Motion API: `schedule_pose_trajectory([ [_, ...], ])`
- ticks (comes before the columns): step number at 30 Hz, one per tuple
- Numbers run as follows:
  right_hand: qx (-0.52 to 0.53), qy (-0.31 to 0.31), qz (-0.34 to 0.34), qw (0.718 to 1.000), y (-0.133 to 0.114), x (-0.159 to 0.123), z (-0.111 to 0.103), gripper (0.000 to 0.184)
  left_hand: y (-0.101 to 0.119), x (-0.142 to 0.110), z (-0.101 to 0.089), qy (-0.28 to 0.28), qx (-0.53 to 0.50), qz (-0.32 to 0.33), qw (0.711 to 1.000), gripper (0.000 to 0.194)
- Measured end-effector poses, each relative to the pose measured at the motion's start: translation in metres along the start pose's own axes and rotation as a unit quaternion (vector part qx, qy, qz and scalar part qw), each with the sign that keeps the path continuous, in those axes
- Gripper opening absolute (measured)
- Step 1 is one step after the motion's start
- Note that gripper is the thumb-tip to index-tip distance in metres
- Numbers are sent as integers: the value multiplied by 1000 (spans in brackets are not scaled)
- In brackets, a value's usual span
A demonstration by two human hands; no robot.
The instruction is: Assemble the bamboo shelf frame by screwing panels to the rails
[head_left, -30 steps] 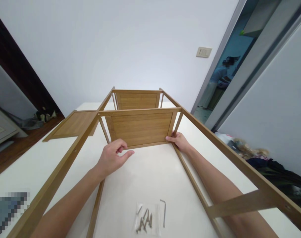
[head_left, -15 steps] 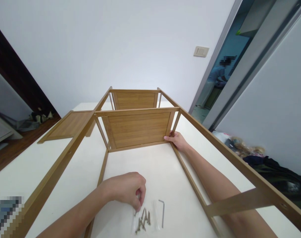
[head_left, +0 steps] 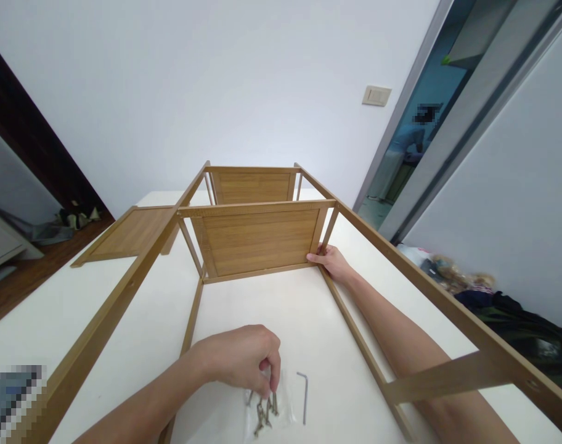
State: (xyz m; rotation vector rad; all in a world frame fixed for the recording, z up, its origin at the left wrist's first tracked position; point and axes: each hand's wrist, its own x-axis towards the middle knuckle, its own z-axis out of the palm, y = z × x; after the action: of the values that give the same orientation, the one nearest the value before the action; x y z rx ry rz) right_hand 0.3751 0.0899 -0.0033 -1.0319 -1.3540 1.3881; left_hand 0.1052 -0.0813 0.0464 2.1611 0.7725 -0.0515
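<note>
My left hand (head_left: 248, 357) is closed in a pinch at a small heap of screws (head_left: 261, 422). Its thumb and fingertips meet at the head end of one screw. The screws lie on a clear plastic bag (head_left: 285, 407), and a hex key (head_left: 305, 398) lies just right of it. Farther off, my right hand (head_left: 333, 264) grips the lower right corner of a wooden shelf panel (head_left: 262, 242), thumb on the near face and the other fingers mostly hidden behind. This panel stands across the inside of a wooden frame (head_left: 368, 231).
A second panel (head_left: 256, 187) spans the frame's far end. A loose panel (head_left: 128, 233) lies left on the white tabletop (head_left: 244, 302). A wall (head_left: 216, 80) rises behind. Bags and dark cloth (head_left: 516, 320) lie at right. A person (head_left: 405, 139) is beyond the doorway.
My left hand has moved slightly right over the screws, and its fingertips now reach those on the right of the heap. My right hand keeps its hold on the panel.
</note>
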Motion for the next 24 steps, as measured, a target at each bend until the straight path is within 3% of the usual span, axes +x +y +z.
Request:
schedule_pose_trajectory([
  [24, 22, -14, 1, 1000, -11, -8, 5, 39, 9, 4, 9, -14, 95, 7, 995, 7],
])
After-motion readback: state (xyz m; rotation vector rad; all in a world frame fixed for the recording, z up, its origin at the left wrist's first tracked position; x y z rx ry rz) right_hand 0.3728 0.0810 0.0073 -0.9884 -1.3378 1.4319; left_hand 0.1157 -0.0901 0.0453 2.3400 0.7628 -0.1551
